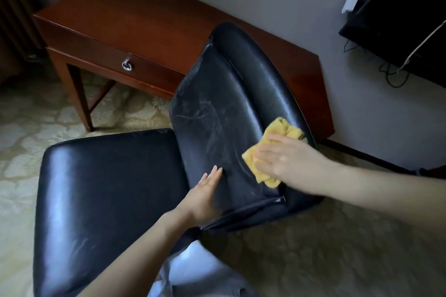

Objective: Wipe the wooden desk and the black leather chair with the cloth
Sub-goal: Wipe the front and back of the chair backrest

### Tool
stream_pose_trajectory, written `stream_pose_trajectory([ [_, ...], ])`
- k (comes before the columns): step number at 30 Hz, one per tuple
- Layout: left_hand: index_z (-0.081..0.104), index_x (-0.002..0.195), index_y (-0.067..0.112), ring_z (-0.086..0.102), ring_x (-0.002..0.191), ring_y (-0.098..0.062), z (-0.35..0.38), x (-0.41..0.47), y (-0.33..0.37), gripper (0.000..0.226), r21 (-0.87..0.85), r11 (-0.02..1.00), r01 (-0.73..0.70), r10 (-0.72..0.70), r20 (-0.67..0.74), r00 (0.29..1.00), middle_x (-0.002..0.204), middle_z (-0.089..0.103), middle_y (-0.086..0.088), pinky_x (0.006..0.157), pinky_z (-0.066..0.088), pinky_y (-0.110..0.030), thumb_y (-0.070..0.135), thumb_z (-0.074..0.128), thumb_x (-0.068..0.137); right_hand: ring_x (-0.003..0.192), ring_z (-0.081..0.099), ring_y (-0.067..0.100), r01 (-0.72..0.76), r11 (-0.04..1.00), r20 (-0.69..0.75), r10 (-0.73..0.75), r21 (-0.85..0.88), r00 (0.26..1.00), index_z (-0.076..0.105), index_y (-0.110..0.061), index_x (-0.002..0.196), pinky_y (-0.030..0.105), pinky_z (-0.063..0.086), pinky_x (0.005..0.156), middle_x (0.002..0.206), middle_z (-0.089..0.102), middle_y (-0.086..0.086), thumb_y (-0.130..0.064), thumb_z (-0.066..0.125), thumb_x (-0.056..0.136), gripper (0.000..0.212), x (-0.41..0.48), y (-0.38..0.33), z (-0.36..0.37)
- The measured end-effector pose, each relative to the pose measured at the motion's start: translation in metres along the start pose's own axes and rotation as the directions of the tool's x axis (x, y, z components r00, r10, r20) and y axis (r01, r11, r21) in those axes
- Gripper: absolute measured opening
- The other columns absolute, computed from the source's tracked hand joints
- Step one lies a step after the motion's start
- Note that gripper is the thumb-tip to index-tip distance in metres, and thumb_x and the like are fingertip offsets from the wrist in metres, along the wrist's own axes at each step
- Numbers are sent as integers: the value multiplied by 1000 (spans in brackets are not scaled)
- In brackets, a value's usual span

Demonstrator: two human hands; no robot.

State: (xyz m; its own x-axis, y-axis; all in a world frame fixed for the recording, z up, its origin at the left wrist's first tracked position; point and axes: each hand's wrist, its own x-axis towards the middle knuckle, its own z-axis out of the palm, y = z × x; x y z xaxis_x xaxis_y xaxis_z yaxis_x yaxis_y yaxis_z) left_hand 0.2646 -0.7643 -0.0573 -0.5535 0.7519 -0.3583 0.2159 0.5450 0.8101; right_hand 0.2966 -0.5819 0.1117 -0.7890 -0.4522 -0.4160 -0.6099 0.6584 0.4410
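Yellow cloth (272, 149), black leather chair (108, 181), reddish-brown wooden desk (135, 19), beige floral-patterned carpet (21, 128)

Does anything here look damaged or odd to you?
Yes: the backrest carries pale streaks and scuffs, above the left hand and left of the cloth, while the seat looks smooth. Dust or wear, I cannot tell.

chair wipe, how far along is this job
In hand: the right hand presses the yellow cloth on the chair backrest, the left hand flat beside it. Left: pale streaks higher on the backrest. Done: cannot tell; the desk and seat shine, but that proves no wiping.
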Motion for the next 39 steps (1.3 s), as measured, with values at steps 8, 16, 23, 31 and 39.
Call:
stream_pose_trajectory([
  [8, 2, 154, 20, 4, 148, -13, -9, -9, -3, 86, -37, 997, 63, -65, -61, 996, 161, -1, 4, 109, 13, -15, 13, 59, 90, 128, 37, 19, -219, 969, 132, 233, -112, 964, 54, -20, 122, 36, 14, 115, 128, 51, 0, -19, 47, 91, 32, 109, 34, 10],
  [16, 1, 153, 16, 4, 148, -13, -9, -10, 1, 82, -90, 993, 81, -88, -69, 994, 161, -5, 1, 109, 12, -15, 13, 56, 92, 53, 26, 16, 118, 945, 262, -36, -306, 964, 26, -14, 58, 35, 20, 63, 62, 24, 4, 12, 21, 52, 27, 65, -42, 0],
  [23, 1, 153, 17, 2, 148, -14, -11, -12, 1, 80, -89, 994, 60, -66, -63, 996, 161, -6, 3, 114, 12, -22, 15, 55, 94, 92, 50, 15, 178, 984, 206, -175, 8, 963, 60, -25, 88, 29, 31, 93, 92, 57, -10, -16, 46, 76, 20, 14, -41, 24],
  [31, 2, 154, 17, 1, 148, -14, -11, -14, -11, 83, -167, 981, 99, -115, -88, 990, 160, -8, 4, 115, 15, -23, 15, 57, 93, 132, 37, 12, 258, 966, 321, -248, 10, 914, 55, -29, 116, 35, 5, 115, 127, 54, -8, -23, 40, 93, 28, 60, 8, 25],
  [39, -4, 153, 19, -2, 148, -13, -35, 20, -12, 100, -312, 941, 131, -171, -104, 980, 160, -10, 4, 117, 11, -24, 29, 70, 85, 135, 33, 13, 61, 980, 264, -8, -190, 964, 58, -31, 113, 38, 10, 115, 135, 49, -7, -24, 44, 94, 25, 169, 83, 8],
])
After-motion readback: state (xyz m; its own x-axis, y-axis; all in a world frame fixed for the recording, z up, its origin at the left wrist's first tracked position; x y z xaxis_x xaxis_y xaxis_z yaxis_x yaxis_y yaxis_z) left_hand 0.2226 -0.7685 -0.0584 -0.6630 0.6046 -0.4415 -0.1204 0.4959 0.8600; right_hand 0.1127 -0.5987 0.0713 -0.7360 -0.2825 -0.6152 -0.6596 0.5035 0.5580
